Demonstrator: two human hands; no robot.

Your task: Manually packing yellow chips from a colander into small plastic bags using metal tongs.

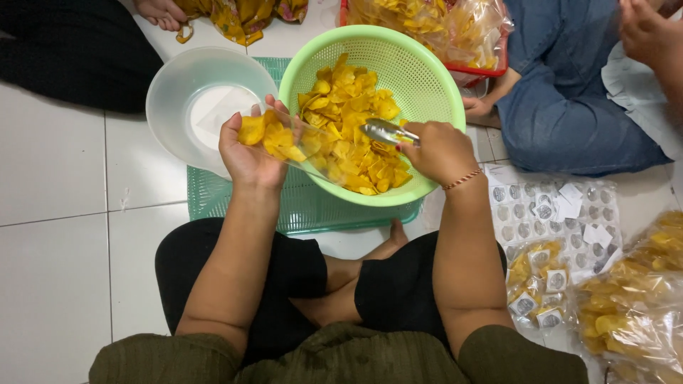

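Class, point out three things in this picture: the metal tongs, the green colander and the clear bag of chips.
metal tongs [384,131], head view, on the shiny arms.
green colander [441,85], head view, on its right wall.
clear bag of chips [274,136], head view, on the chips inside it.

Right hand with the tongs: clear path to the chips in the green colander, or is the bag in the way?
Probably yes. The right hand holds metal tongs already over the chips in the green colander. The clear bag in the left hand sits at the left rim, beside the path.
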